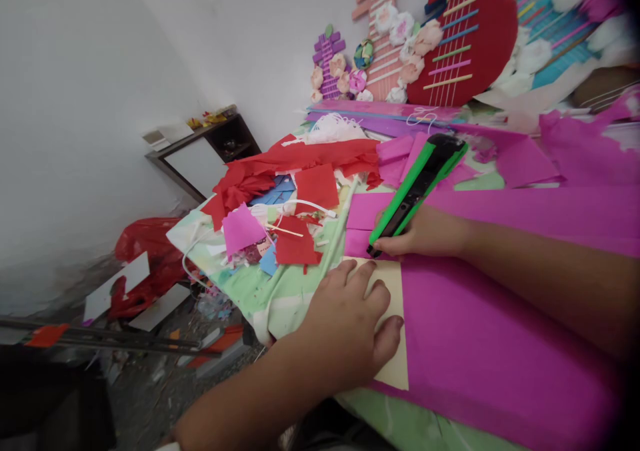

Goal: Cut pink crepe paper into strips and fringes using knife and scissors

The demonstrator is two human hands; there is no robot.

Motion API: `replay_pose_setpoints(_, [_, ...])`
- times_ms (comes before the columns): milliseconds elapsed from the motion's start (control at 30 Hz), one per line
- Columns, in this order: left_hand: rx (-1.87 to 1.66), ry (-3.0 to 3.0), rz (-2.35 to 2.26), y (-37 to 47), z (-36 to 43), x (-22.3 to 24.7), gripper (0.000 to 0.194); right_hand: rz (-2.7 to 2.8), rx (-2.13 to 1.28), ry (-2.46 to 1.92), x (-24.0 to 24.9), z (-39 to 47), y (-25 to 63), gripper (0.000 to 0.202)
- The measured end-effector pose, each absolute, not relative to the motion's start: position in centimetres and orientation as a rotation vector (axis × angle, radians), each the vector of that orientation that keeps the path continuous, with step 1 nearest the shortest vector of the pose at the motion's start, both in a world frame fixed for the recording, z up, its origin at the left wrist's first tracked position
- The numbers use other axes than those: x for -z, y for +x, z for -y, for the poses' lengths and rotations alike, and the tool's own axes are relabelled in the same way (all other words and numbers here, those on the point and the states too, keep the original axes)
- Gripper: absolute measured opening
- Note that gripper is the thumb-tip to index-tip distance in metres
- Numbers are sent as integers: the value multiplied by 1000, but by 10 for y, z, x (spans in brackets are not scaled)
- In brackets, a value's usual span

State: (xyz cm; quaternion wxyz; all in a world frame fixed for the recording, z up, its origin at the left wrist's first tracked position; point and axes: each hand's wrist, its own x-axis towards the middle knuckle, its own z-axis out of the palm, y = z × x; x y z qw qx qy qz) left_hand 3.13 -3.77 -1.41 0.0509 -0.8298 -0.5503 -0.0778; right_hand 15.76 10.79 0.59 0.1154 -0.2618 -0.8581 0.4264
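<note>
My right hand [417, 234] is wrapped round a green and black utility knife [411, 187], its tip down at the top edge of a cream card [395, 364]. The card lies on a large magenta sheet [490, 344]. Flat on the card rests my left hand [345, 317], fingers spread, pressing near its left side. Just above the card, the magenta sheet shows crossing lines close to the knife tip. The blade itself is too small to make out.
Red paper scraps [300, 161], a white cable [310, 204] and a pink piece [243, 229] litter the green tablecloth [295, 307]. Behind stand decorated guitar shapes [470, 51] against the wall. A dark cabinet [200, 161] and red plastic [150, 247] lie beyond the table's left edge.
</note>
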Motion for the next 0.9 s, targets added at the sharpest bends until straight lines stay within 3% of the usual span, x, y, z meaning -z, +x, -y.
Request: replay_pose_setpoints(900, [247, -2537, 1656, 31, 36, 13, 31, 2500, -1294, -705, -2, -111, 157, 9])
